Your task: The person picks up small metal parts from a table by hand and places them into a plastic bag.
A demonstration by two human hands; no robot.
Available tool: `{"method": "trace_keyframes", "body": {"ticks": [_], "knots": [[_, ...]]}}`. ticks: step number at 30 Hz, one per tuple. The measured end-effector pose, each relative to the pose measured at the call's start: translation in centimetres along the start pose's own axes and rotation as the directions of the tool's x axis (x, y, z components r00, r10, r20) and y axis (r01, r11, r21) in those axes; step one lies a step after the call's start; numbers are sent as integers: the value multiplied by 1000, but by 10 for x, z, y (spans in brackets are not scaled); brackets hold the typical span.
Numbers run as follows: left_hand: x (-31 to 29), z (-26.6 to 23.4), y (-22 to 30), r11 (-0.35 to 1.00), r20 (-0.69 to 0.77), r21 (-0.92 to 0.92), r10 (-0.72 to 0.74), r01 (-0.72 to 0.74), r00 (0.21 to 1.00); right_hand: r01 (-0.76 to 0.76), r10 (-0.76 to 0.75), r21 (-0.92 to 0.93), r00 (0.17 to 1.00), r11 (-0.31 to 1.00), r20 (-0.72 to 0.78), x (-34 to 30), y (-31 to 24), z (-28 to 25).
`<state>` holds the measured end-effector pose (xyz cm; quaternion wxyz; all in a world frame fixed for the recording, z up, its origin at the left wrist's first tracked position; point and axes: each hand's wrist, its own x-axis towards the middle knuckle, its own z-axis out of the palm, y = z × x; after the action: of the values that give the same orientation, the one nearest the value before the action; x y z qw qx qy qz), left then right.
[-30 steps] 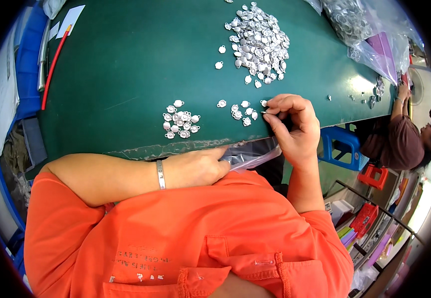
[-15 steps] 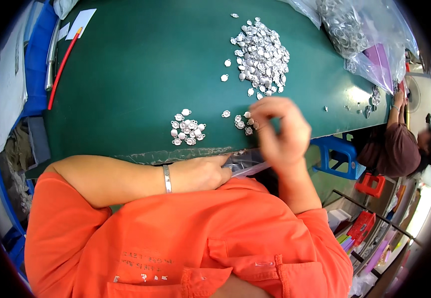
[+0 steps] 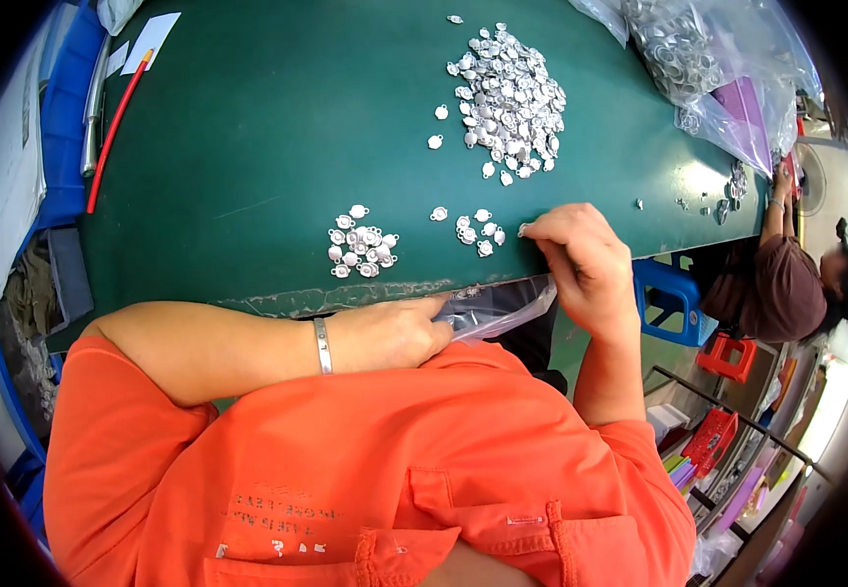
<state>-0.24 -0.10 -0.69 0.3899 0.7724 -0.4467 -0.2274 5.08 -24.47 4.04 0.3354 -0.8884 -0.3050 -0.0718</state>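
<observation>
My right hand is raised over the table's front edge, thumb and forefinger pinching a small silver metal piece. To its left lies a loose small cluster of such pieces, round with little loops. My left hand lies at the table's edge, its fingers closed on the rim of a clear plastic bag that hangs below the edge; its fingertips are partly hidden. Beyond that hand sits another small group of silver pieces. A large heap of them lies farther back.
On the green table, a red pencil and white paper lie far left, beside a blue tray. Back right stands a clear bag of metal parts. A co-worker sits at right near a blue stool.
My right hand has moved right, off the small cluster, and a silver piece now shows at its fingertips. More of the bag's mouth is visible. My left hand stays at the bag.
</observation>
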Motion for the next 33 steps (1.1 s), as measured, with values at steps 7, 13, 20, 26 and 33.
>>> {"method": "trace_keyframes", "body": {"ticks": [7, 13, 20, 26, 33], "knots": [[1, 0, 1, 999, 23, -26, -30, 30, 999, -236, 221, -107, 966, 966, -132, -8, -14, 17], [1, -1, 1, 999, 20, -32, -27, 27, 999, -245, 261, 129, 957, 961, -129, -15, -12, 32], [0, 3, -2, 997, -97, -45, 65, -69, 993, -226, 341, 382, 902, 896, -265, -16, -18, 36], [0, -4, 2, 993, 35, -106, -49, 52, 998, -102, 100, 316, 995, 943, 22, -9, -15, 4], [3, -7, 3, 987, 84, -132, -76, 86, 994, 63, -56, 111, 996, 992, -67, 4, -8, 22]]}}
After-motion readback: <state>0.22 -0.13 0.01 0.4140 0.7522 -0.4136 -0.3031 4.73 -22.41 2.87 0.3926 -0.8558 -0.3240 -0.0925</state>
